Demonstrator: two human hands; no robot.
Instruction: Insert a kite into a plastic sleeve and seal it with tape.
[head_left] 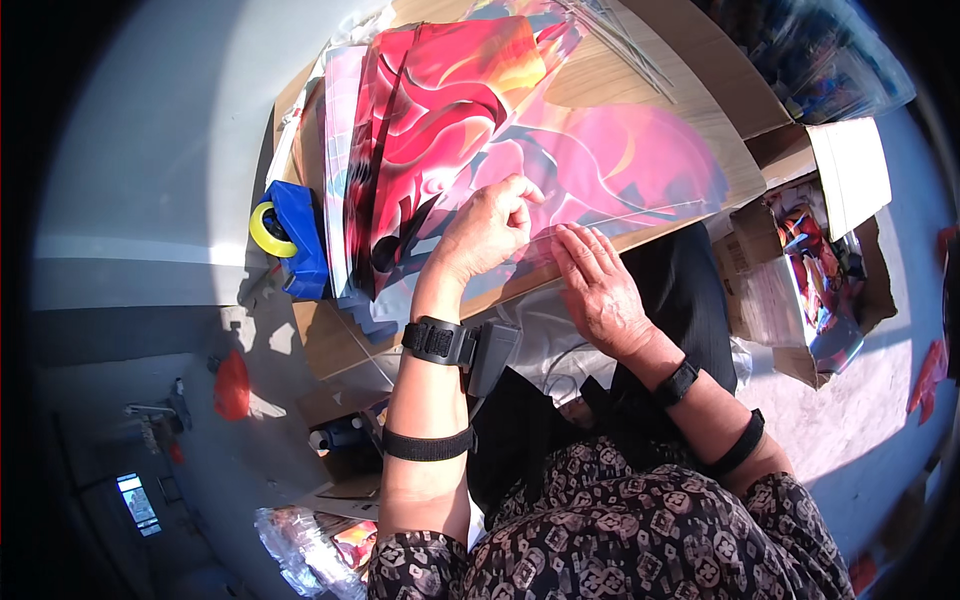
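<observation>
A thin, see-through sheet [640, 150] printed in pink and red swirls lies spread over the table. My left hand [487, 232] is over its near part, fingers curled in; whether anything is between them is hidden. Along the sheet's near edge runs a thin pale line [660, 212], a rod or a hem. At the left end of that line rests my right hand [600, 292], fingers stretched out side by side and pressed on the edge. Left of my hands, a folded stack of glossy red printed sheets [425, 110] covers part of the spread one.
A blue tape dispenser [305, 240] with a yellow roll stands at the wooden table's [715, 110] left edge. Several thin rods [625, 45] lie at the far side. Right of the table, an open cardboard box [750, 255] holds colourful printed pieces. A red bag [231, 385] is on the floor.
</observation>
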